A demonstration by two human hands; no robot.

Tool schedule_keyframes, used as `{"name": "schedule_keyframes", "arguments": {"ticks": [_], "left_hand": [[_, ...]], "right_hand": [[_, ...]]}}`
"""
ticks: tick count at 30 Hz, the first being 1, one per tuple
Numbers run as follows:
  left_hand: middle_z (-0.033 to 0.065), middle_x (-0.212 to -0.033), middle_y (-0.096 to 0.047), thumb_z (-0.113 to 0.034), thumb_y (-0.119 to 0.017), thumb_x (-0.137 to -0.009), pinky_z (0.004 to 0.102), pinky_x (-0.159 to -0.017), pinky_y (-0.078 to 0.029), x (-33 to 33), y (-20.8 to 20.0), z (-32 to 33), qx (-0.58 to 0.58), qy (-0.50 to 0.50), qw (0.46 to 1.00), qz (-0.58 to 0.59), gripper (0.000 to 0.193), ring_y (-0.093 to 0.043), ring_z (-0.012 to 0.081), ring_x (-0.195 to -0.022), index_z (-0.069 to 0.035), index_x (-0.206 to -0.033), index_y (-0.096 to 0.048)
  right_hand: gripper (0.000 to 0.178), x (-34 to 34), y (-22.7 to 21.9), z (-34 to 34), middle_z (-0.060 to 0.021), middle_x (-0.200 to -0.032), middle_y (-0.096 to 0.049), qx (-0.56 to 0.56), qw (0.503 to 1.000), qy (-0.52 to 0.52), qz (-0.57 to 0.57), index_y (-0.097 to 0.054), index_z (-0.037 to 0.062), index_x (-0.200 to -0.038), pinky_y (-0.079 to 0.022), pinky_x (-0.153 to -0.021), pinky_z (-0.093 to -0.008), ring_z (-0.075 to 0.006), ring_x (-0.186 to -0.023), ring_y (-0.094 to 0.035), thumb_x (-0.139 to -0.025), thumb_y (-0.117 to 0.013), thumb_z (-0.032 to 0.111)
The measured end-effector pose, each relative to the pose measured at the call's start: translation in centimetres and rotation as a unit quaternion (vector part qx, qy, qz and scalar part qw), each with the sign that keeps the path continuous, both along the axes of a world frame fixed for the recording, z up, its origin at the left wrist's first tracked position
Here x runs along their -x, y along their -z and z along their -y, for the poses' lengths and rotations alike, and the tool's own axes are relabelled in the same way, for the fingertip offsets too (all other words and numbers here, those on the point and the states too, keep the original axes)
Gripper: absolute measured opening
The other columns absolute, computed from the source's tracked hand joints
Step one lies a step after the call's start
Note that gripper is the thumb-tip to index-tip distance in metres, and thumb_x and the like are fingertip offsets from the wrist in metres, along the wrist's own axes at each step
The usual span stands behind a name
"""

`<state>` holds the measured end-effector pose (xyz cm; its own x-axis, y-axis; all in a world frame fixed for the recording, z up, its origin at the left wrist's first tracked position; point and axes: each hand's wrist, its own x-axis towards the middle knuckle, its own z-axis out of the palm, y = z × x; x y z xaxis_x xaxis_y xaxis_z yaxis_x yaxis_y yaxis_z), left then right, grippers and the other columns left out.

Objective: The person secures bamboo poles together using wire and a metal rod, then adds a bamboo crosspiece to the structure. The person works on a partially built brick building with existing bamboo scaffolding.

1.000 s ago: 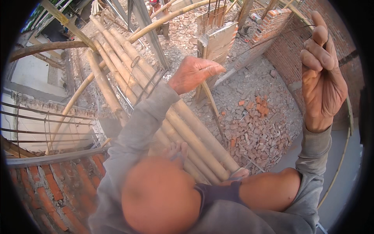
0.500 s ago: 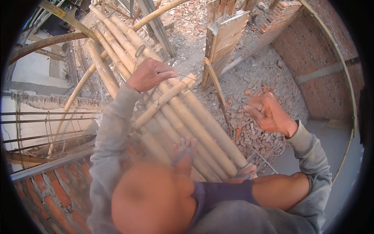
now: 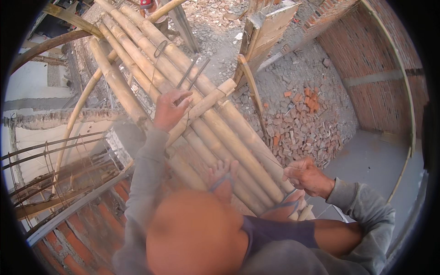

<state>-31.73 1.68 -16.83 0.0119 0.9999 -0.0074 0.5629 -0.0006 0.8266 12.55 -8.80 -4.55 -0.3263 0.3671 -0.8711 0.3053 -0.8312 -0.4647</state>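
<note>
My left hand [image 3: 172,109] is over the bamboo poles [image 3: 220,130], beside a shorter bamboo crosspiece [image 3: 206,103] lying across them. Its fingers are loosely curled, with a gap between thumb and fingertips. Lower right, my right hand [image 3: 309,176] pinches a thin wire [image 3: 275,161], which runs up and left over the poles; its far end is too fine to follow. Thin ties wrap the crosspiece. Two dark metal rods [image 3: 188,72], like a tool's handles, stick up beyond my left hand. A dark wire loop [image 3: 160,48] lies on the poles farther off.
My sandalled feet [image 3: 222,181] stand on the poles. Below right are broken bricks [image 3: 302,133] and a brick wall [image 3: 366,59]. An upright wooden panel [image 3: 266,34] stands beyond. Rebar [image 3: 50,151] and a brick wall top [image 3: 82,224] flank my left. A person in a red cap [image 3: 146,4] is far below.
My right hand has moved down and toward me, and the wire now shows at its fingers. My left hand has drawn back slightly and loosened, uncovering the dark rods.
</note>
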Motion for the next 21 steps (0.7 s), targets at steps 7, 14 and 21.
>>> {"name": "schedule_keyframes", "arguments": {"ticks": [7,14,21], "left_hand": [[0.0143,-0.108,-0.074,-0.007,-0.077,-0.094,0.0408,-0.078,-0.061,-8.4,2.7,12.0,-0.016,0.081,0.994,0.066,0.025,-0.074,0.0320,-0.090,-0.005,-0.119,-0.077],[0.0119,-0.112,-0.071,-0.009,-0.078,-0.093,0.0437,-0.081,-0.061,-12.6,7.2,16.4,-0.036,0.109,0.993,0.010,0.024,-0.071,0.0339,-0.097,-0.008,-0.117,-0.076],[0.0096,-0.105,-0.068,-0.011,-0.079,-0.092,0.0452,-0.078,-0.060,-15.0,1.8,17.7,0.069,-0.022,0.997,-0.031,0.015,-0.070,0.0343,-0.092,-0.009,-0.107,-0.077]], "right_hand": [[0.026,3.8,3.5,4.3,0.0013,-0.069,-0.054,0.057,0.994,0.090,-0.017,-0.071,-0.0045,-0.095,-0.035,-0.046,-0.0240,-0.0069,-0.054,-0.045,-0.108,-0.065,0.017],[0.021,5.2,5.2,6.2,0.0000,-0.064,-0.054,0.071,0.992,0.100,-0.040,-0.073,-0.0054,-0.092,-0.036,-0.047,-0.0273,-0.0087,-0.052,-0.048,-0.101,-0.063,0.011],[0.022,6.2,4.4,6.6,-0.0011,-0.068,-0.058,0.079,0.995,0.049,0.021,-0.074,-0.0038,-0.090,-0.038,-0.046,-0.0246,-0.0074,-0.053,-0.050,-0.099,-0.062,0.012]]}}
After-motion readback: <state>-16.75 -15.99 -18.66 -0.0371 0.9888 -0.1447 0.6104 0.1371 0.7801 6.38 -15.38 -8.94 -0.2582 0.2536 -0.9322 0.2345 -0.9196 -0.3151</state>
